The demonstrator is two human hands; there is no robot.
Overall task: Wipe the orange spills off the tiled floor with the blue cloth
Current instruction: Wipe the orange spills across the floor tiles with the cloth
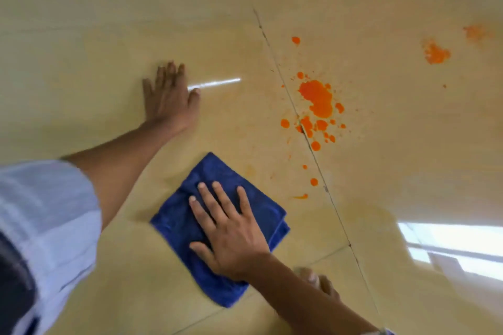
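A folded blue cloth [177,223] lies flat on the beige tiled floor [81,49]. My right hand [228,231] presses down on it, fingers spread. My left hand [168,98] rests palm-down on the bare floor, up and to the left of the cloth, holding nothing. The main orange spill [317,96] sits up and to the right of the cloth, beside a grout line, with several drops [313,182] trailing toward the cloth. A second orange patch [436,54] and a faint third one [475,31] lie farther right.
A grout line [334,212] runs diagonally past the spill. A bare foot [318,281] shows behind my right forearm. Window light reflects on the floor at the right [449,242]. A faint orange smear [250,171] lies just past the cloth's far corner.
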